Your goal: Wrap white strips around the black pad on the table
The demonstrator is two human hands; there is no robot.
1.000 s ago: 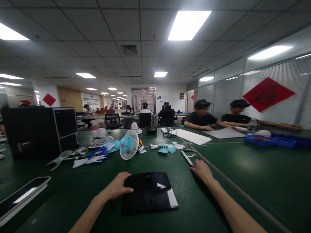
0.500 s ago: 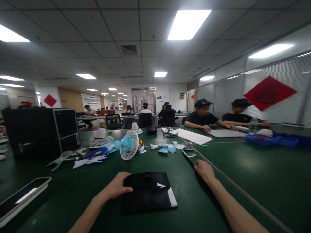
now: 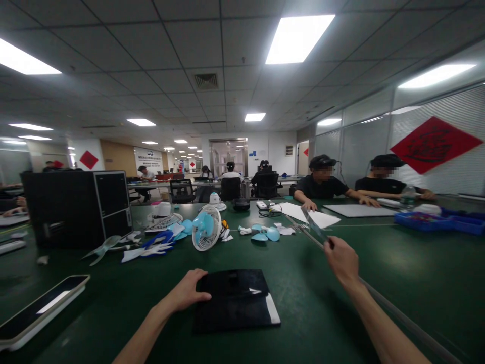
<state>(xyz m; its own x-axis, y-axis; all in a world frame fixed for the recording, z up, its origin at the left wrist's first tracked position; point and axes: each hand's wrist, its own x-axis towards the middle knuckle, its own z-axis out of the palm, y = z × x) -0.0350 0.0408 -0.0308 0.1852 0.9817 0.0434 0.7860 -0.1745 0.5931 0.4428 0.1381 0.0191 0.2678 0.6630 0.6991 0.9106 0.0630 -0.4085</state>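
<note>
Two hands, two different jobs here. Going left to right: a flat tablet [image 3: 41, 309] lies at the near corner, with a black computer tower [image 3: 78, 207] standing behind it. Next come some gloves [image 3: 151, 246] beside a small desk fan [image 3: 206, 230].

The left hand [image 3: 187, 293] rests on the left edge of a black folded pouch [image 3: 235, 301]. Its grip is open with the fingers laid over the edge, and it looks like it's just pinning the pouch down.

The right hand [image 3: 343, 260] is up off the green surface [image 3: 397, 283], grip pinching the near end of a thin dark strip [image 3: 313, 227] so it angles away.

Co-workers [image 3: 322, 184] sit across with white sheets [image 3: 318, 218], and there are blue trays [image 3: 432, 221] far right. It's a big open office with the ceiling panels lit.
</note>
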